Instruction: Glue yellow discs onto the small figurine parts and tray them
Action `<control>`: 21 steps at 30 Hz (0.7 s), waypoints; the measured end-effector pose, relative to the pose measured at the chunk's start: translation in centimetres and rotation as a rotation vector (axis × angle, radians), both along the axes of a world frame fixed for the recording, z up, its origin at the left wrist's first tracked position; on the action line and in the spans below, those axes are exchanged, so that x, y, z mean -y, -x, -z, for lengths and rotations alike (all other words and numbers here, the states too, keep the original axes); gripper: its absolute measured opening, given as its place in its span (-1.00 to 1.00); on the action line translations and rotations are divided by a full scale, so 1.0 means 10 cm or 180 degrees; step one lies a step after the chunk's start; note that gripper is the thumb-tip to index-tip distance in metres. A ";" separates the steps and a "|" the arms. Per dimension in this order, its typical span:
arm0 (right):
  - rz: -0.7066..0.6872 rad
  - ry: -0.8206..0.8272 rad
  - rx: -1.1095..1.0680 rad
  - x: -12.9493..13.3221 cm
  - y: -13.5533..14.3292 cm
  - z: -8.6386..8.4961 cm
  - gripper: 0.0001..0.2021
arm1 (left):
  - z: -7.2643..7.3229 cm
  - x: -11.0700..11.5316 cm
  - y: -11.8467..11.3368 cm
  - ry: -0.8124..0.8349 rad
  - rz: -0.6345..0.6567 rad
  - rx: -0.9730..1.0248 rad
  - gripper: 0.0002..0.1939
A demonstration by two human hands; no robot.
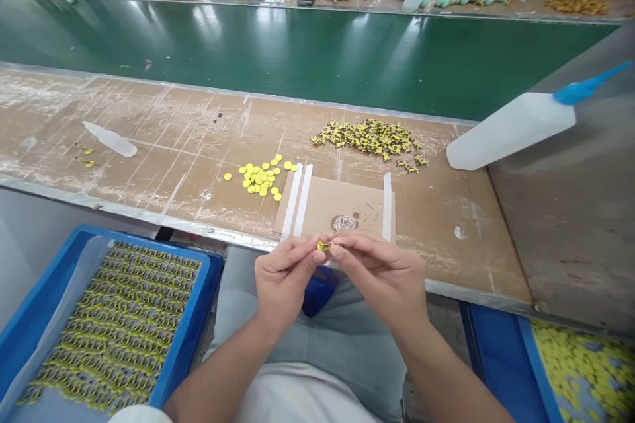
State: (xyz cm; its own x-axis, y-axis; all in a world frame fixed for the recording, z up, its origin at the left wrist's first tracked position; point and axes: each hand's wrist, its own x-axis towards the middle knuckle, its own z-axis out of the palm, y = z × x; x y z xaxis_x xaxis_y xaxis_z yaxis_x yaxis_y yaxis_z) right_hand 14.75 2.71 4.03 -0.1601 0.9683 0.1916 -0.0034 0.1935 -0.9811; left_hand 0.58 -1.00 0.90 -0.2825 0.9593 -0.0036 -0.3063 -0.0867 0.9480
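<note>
My left hand [286, 277] and my right hand [391, 277] meet at the bench's front edge. Between both sets of fingertips is a small yellow and dark piece [323, 246], pinched from either side; its exact shape is partly hidden. Just beyond lies a cardboard sheet [342, 195] with white tape strips and a clear round blob [344, 223] on it. Left of the sheet are loose yellow discs [260, 178]. Behind it spreads a pile of small yellow and dark pieces [370, 137].
A white bottle with a blue nozzle [516, 129] leans at right. A small clear bottle [110, 139] lies at left. Blue trays of yellow pieces stand low at left [206, 277] and right [538, 370]. Past the green belt [248, 46], other people work.
</note>
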 end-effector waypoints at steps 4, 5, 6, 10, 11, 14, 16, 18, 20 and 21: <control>0.0027 0.0027 0.0185 0.00 -0.08 -0.02 -0.90 | -0.03 0.00 0.01 -0.0103 0.0033 -0.0245 -0.75; 0.0034 0.0071 0.0193 0.00 -0.09 -0.03 -0.90 | -0.04 0.01 0.01 -0.0134 0.0026 -0.0302 -0.75; 0.0032 0.0124 0.0171 0.00 -0.09 -0.04 -0.91 | -0.05 0.01 0.01 -0.0167 0.0018 -0.0350 -0.75; -0.0016 0.0247 -0.0124 0.01 -0.06 -0.05 -0.91 | -0.10 0.01 0.01 -0.0332 -0.0015 -0.0414 -0.73; -0.0033 0.0276 -0.0206 0.02 -0.05 -0.04 -0.91 | -0.11 0.01 0.01 -0.0362 -0.0026 -0.0420 -0.73; -0.0101 0.0371 -0.0401 0.03 -0.02 -0.04 -0.91 | -0.12 0.02 0.00 -0.0350 -0.0069 -0.0424 -0.74; -0.0179 0.0459 -0.0466 0.04 -0.01 -0.04 -0.92 | -0.12 0.02 0.00 -0.0289 -0.0065 -0.0376 -0.75; -0.0255 0.0586 -0.0511 0.03 -0.02 -0.05 -0.94 | -0.11 0.01 0.03 -0.0208 0.0016 -0.0219 -0.77; -0.0352 0.0765 -0.0546 0.03 -0.04 -0.06 -0.94 | -0.11 0.00 0.08 -0.0136 0.0212 0.0074 -0.81; -0.0433 0.0865 -0.0570 0.03 -0.05 -0.07 -0.94 | -0.10 -0.01 0.11 -0.0110 0.0332 0.0227 -0.82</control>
State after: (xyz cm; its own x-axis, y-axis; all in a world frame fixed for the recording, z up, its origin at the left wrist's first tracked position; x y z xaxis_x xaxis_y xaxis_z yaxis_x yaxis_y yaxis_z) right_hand 15.23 2.37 4.71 -0.2783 0.9599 -0.0336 -0.1878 -0.0887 -0.9782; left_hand -0.57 -0.95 1.92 -0.1813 0.9833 0.0136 -0.3819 -0.0831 0.9205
